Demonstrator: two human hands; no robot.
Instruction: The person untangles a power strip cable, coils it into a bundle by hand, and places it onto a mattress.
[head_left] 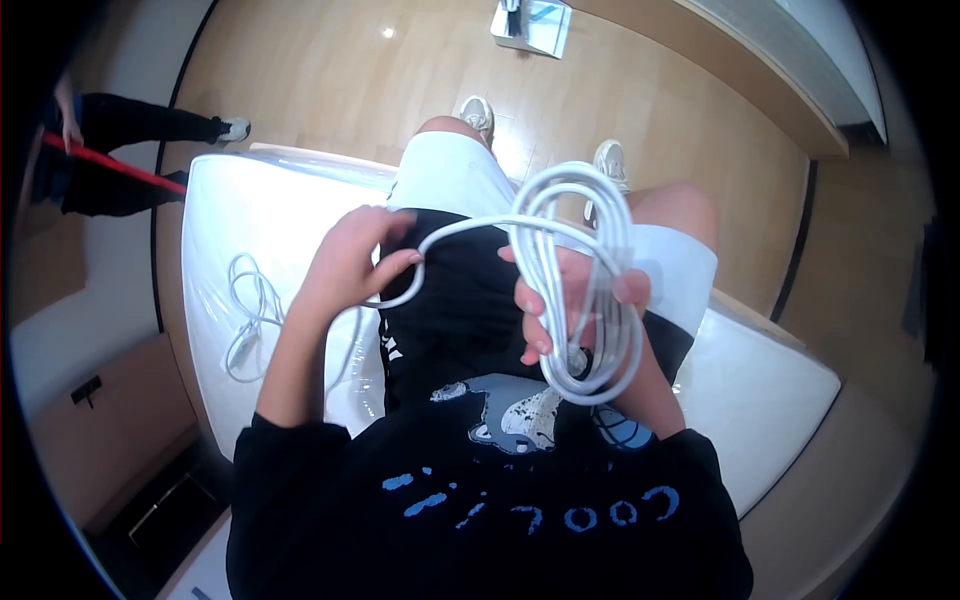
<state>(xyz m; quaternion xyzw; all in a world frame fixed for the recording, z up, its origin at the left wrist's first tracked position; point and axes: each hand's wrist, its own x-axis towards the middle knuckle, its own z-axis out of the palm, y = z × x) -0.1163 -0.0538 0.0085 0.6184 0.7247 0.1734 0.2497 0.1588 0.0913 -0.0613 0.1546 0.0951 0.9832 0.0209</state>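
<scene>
Nearest is the black shirt (520,555) of the seated person, printed with a picture and lettering. In front of it, the right hand (572,268) is closed around a coil of white cable (543,262), held above the lap. The coil consists of several long loops lying roughly together, with a piece of clear plastic (613,268) against its outer side; whether this fastens the loops cannot be determined.

A single strand leads from the coil to the left hand (352,255), whose thumb and fingers are parted. The strand passes just beside the thumb tip and on beneath the wrist; no firm grip on it is evident.

Condition of the cable: a substantial portion is judged to be coiled. Outside the coil are the strand between the hands and a loose tangle (265,300) on the plastic-covered white mattress (220,215), left of the left forearm. The tangle appears to belong to the same cable, though the forearm hides the join.

Beyond are the white shorts (450,180), the pale shoes (478,118) and the wooden floor (330,80). Farther left, another person (150,118) has a hand on a red pole (110,162). A dustpan (545,35) stands at the far edge.
</scene>
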